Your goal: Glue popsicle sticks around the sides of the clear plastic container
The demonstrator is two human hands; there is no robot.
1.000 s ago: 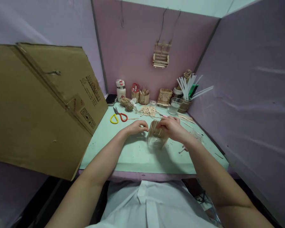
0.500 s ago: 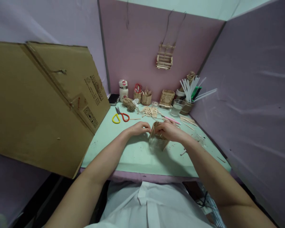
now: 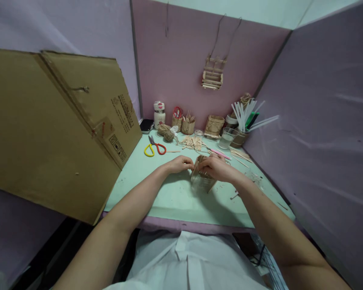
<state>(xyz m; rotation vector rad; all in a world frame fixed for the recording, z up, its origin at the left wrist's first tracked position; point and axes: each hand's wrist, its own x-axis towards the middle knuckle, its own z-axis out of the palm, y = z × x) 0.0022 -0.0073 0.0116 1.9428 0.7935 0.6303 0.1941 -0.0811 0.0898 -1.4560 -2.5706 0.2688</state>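
A small clear container [image 3: 202, 185] with flat wooden sticks on its sides stands on the table in front of me. My left hand [image 3: 182, 164] pinches at its left edge, where a wooden stick [image 3: 195, 172] runs up the side. From the right, my right hand [image 3: 214, 167] reaches over the container's top, fingers bent down onto its left side and rim. The right hand covers much of the opening, and the exact spot its fingertips grip is hidden.
Scissors [image 3: 155, 147] with yellow and red handles lie at left. Behind are a twine ball [image 3: 168, 135], loose wooden sticks [image 3: 192, 142], a pink-handled tool [image 3: 220, 154] and a glass of water [image 3: 226, 139]. A large cardboard sheet [image 3: 63, 133] leans at left.
The view has shifted slightly, so the surroundings sit a little further right. Both hands keep nearly the same place at the container.
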